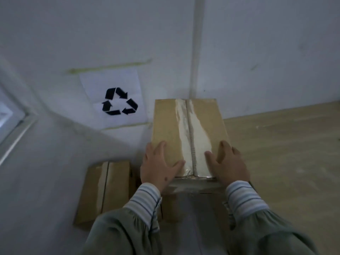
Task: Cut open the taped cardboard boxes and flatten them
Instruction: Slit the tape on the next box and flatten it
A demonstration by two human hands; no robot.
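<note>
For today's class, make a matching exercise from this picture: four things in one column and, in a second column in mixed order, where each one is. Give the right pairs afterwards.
Things
1. upper box
2. lower box
3. recycling sign
4. left hand

Places
A. taped to the white wall
B. on the grey floor, left of the person's sleeves
C. under both hands, with a taped seam down its top
D. flat on the left near corner of the upper box

Pairs: 1-C, 2-B, 3-A, 4-D
</note>
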